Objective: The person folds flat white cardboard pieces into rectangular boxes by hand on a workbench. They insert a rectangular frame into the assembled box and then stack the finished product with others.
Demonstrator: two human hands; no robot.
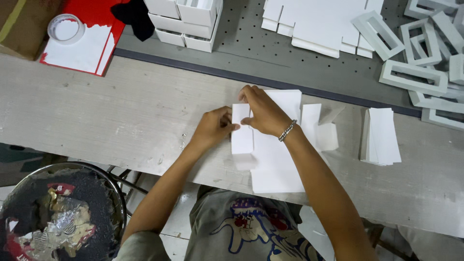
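Note:
A flat white die-cut cardboard sheet point(273, 159) lies on the pale wooden bench point(121, 111) in front of me. My left hand point(212, 128) pinches the left flap of the sheet point(240, 140), which is folded over. My right hand point(263, 113), with a metal bracelet on the wrist, presses down on the top of the sheet beside that flap. Further flaps point(319, 128) of the sheet stick out to the right of my right wrist.
A stack of white cards point(382, 135) lies to the right. Behind are assembled white boxes point(186, 19), flat white blanks point(319, 21), white rectangular frames point(420, 53), a tape roll point(66, 29) on a red-and-white sheet, and a round stool point(63, 212) at lower left.

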